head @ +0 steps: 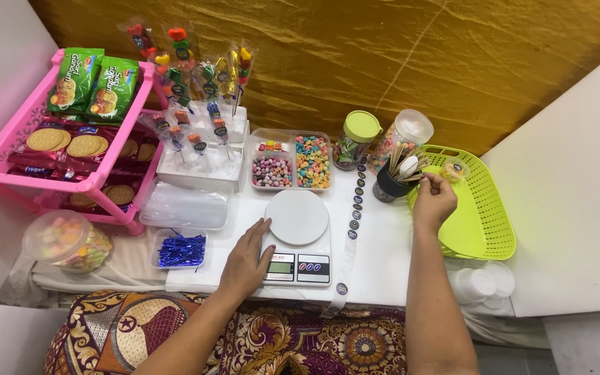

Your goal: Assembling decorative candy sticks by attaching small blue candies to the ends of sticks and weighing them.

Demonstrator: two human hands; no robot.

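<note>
Left hand: the left hand (246, 260) is lying open and flat on the white table (373, 260), its fingers touching the left edge of the kitchen scale (298, 238). It is gripping nothing; it looks like it is keeping the scale steady.

Right hand: the right hand (433, 201) is pinching its fingers closed on a thin wooden stick (421, 179), right beside the dark cup of sticks (392, 182).

Scale: it is sitting in the middle, close to the person, so both hands are reaching it easily. Its round white plate is holding nothing.

Candy tray: the clear tray of small sweets (290, 163) is waiting just behind the scale, an easy reach.

Green basket: the green basket (484, 222) is resting at the right, with a small tub of sweets (454, 171) in its far corner.

Lids: white round lids (484, 283) are piling up near the basket.

Blue ties: a box of shiny blue twist ties (180, 249) is sitting left of the scale.

Pink rack: the pink rack (71, 156) is holding biscuit packs off to the side, out of the way.
</note>
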